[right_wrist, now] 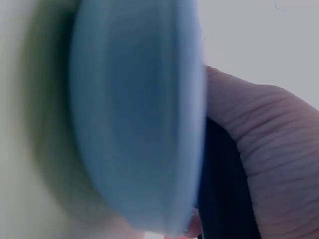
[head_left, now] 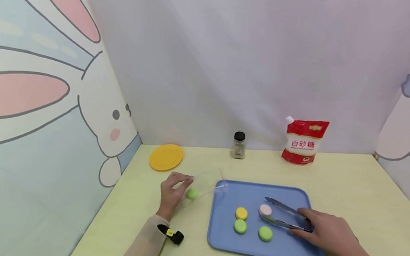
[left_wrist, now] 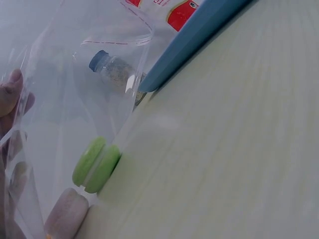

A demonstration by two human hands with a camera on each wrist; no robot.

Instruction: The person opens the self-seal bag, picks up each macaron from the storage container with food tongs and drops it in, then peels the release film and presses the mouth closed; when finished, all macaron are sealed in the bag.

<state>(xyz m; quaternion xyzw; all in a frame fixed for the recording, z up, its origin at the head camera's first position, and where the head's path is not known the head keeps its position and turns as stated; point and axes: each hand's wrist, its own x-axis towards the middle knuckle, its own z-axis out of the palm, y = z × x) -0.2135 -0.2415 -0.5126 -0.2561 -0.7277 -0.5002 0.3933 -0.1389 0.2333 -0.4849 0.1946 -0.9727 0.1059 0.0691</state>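
My left hand (head_left: 174,193) pinches the edge of a clear plastic bag (head_left: 205,181), whose mouth points toward the tray. A green macaron (left_wrist: 94,165) and a pale pinkish one (left_wrist: 67,214) lie low in the bag in the left wrist view. In my right hand (head_left: 335,236) is a pair of tongs (head_left: 286,225), held over the blue tray (head_left: 227,243). The spread tong arms lie on either side of a pale pink macaron (head_left: 265,209). Near it on the tray are a yellow macaron (head_left: 241,213) and two green macarons (head_left: 265,233).
Behind the bag lies a yellow plate (head_left: 166,157). A black-lidded jar (head_left: 239,145) and a red-and-white sugar pouch (head_left: 305,141) stand along the back of the table, before a pale curtain (head_left: 233,65). Rabbit-printed panels (head_left: 38,169) flank the table.
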